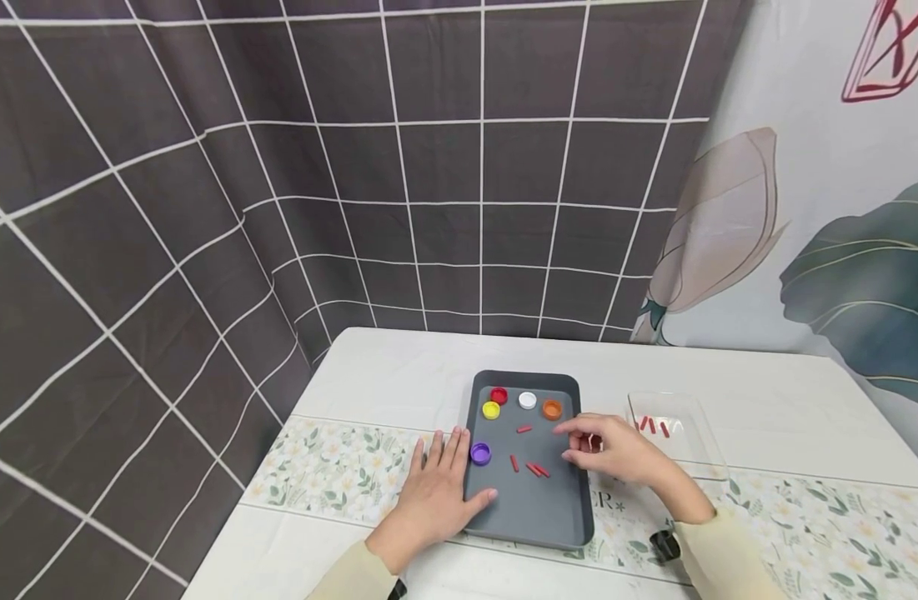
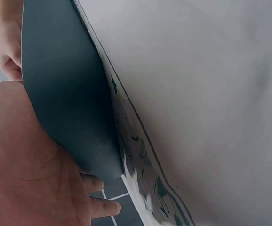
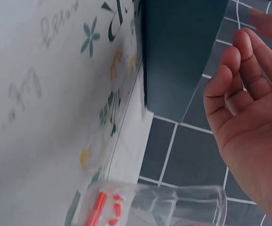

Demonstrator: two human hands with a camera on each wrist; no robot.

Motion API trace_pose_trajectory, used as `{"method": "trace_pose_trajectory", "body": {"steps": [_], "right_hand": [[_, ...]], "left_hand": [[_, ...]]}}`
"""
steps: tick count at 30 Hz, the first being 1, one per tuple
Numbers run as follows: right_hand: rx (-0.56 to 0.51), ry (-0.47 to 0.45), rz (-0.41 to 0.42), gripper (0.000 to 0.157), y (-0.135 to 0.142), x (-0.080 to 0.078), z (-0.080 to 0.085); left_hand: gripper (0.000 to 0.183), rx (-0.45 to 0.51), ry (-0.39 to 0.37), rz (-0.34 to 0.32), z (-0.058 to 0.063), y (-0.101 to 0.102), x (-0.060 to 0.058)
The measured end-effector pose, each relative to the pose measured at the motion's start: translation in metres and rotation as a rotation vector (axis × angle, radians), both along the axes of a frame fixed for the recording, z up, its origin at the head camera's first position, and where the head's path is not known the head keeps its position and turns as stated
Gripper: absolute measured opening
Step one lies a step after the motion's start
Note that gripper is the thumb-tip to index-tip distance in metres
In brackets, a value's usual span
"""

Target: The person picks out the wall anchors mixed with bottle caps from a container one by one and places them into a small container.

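Left fingers [image 1: 451,448] lie straight, right fingers [image 1: 577,424] bend loosely apart, both empty; printed lettering [image 1: 603,501] shows "ER".

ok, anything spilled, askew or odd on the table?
No spill or damage visible. Mildly odd: the purple cap sits apart from the other four caps, and red sticks lie at mixed angles in the tray.

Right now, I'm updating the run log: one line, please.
left hand: at left edge of gray tray | right hand: over tray's right edge | red sticks: in tray and clear box
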State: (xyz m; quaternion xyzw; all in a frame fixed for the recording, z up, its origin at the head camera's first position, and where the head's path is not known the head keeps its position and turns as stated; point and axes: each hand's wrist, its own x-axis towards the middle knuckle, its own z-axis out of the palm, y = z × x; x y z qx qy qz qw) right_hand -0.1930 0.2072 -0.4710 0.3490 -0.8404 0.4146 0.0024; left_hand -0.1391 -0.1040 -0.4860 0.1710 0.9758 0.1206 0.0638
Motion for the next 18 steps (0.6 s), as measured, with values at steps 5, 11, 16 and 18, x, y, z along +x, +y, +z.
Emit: {"method": "trace_pose_trajectory", "body": {"steps": [5,11,16,18], "right_hand": [[0.011,-0.008,0.054,0.025,-0.006,-0.002,-0.002],[0.091,-0.057,0.093,0.025,-0.011,-0.007,-0.006],[0.172,-0.109,0.106,0.024,-0.018,-0.010,-0.009],[0.198,-0.113,0.116,0.024,-0.020,-0.011,-0.009]], "left_hand": [[0.094,-0.006,0.010,0.000,-0.001,0.000,0.000],[0.094,-0.014,0.005,0.003,-0.002,0.000,0.000],[0.094,-0.020,0.007,0.001,-0.002,0.000,0.000],[0.094,-0.020,0.007,-0.001,-0.003,0.000,0.000]]}}
